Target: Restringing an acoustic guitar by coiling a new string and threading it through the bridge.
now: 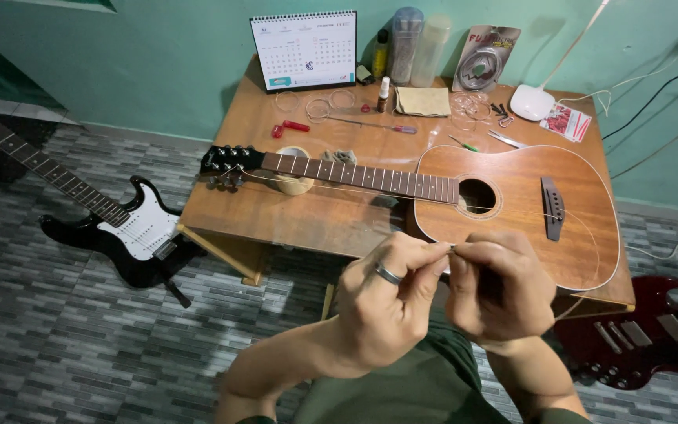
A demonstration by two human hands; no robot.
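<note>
A brown acoustic guitar (512,200) lies flat on the wooden table (276,212), with its black headstock (227,161) to the left. In front of the table's near edge, my left hand (386,294), with a ring on one finger, and my right hand (500,286) meet fingertip to fingertip. Both pinch a thin guitar string (450,248) between them. The string's end is too small to make out, and a faint loop of it curves over the guitar body.
The table's back holds a desk calendar (304,49), bottles (406,43), a folded cloth (424,100), a string packet (483,59), coiled strings (472,106), red cutters (289,127) and a screwdriver (378,124). A black electric guitar (123,228) lies on the floor left, a red one (653,330) right.
</note>
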